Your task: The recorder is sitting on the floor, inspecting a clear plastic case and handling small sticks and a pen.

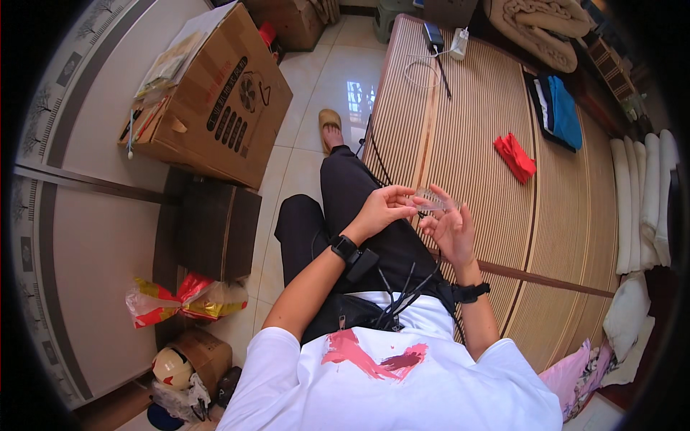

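Above my lap, at the edge of the slatted mat, a small clear plastic piece (433,200) with fine ridges is held up between my hands. Its exact kind is too hard to make out. The thumb and fingertips of my left hand (388,208) pinch its left end. My right hand (452,228) is raised at the other end, fingers bent and partly spread. Its fingertips overlap the clear piece, and whether they grip it or only touch it does not show.
The bamboo-slat mat (474,122) on my right bears a red cloth (515,158), folded blue and black cloths (560,115), a phone (433,36) and a white power strip (459,44). On the left stand a large cardboard box (223,100) and a dark cabinet (219,230).
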{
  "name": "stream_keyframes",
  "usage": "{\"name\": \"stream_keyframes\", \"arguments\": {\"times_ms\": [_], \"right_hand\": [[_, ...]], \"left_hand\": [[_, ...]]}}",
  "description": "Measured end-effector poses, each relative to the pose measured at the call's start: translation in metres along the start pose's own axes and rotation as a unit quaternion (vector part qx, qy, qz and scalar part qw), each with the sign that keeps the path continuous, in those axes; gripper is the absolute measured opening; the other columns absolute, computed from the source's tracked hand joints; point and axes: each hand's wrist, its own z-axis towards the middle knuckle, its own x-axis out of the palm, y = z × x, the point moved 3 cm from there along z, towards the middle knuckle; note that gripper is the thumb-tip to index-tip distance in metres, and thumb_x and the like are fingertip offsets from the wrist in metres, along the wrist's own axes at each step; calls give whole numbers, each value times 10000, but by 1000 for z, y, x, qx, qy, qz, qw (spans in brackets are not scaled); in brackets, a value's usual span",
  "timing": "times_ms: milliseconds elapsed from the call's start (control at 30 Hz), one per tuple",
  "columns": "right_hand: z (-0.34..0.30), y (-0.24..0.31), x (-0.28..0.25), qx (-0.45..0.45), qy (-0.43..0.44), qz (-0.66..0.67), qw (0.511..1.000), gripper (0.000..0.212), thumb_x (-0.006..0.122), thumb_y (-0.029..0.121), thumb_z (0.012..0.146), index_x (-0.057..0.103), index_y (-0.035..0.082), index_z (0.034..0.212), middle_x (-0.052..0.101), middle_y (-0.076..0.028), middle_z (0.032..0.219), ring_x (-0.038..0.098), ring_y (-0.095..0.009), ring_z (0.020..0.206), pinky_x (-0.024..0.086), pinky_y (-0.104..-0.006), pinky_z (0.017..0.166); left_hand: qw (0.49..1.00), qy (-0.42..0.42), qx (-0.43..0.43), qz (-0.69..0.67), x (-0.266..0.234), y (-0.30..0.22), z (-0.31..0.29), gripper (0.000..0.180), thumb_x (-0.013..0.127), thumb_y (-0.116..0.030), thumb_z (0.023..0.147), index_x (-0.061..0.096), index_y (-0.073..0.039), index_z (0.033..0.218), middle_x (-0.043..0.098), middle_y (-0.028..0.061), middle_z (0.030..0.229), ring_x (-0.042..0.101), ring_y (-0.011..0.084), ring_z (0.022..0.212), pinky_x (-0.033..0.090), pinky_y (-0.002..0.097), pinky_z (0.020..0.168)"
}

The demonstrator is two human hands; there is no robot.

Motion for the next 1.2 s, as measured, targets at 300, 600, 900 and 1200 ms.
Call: {"name": "stream_keyframes", "arguments": {"times_ms": [300, 600, 900, 1200], "right_hand": [[-2, 0, 4, 9, 9, 7, 1000, 744, 349, 579, 898, 264, 50, 1413, 470, -196, 1294, 588, -210, 859, 479, -279, 726], [-5, 0, 4, 2, 13, 1, 1000, 738, 392, 550, 891, 281, 41, 1413, 439, -181, 1342, 585, -205, 896, 465, -268, 757], [-7, -1, -8, -10, -27, 15, 999, 626, 437, 436, 902, 372, 19, 1364, 524, -183, 1270, 569, -153, 847, 458, -266, 772], [-7, -1, -9, -2, -25, -3, 1000, 623, 415, 452, 914, 368, 29, 1369, 503, -195, 1294, 585, -166, 855, 464, -276, 776]], "left_hand": [[998, 47, 29, 4, 2, 1, 0, 552, 690, -23, 798, 451, 43, 1291, 586, 19, 857, 586, 76, 776, 498, 206, 715], [997, 54, 38, 48, 3, 1, 1, 568, 701, -7, 780, 451, 39, 1287, 606, 42, 888, 601, 86, 802, 510, 215, 744], [999, 24, 26, 15, 2, -1, -1, 577, 699, 11, 772, 439, 48, 1286, 626, 80, 906, 631, 128, 819, 521, 235, 756], [999, 23, 29, 14, 0, 0, -1, 574, 695, 8, 777, 435, 49, 1287, 624, 77, 898, 632, 132, 829, 524, 242, 763]]}}
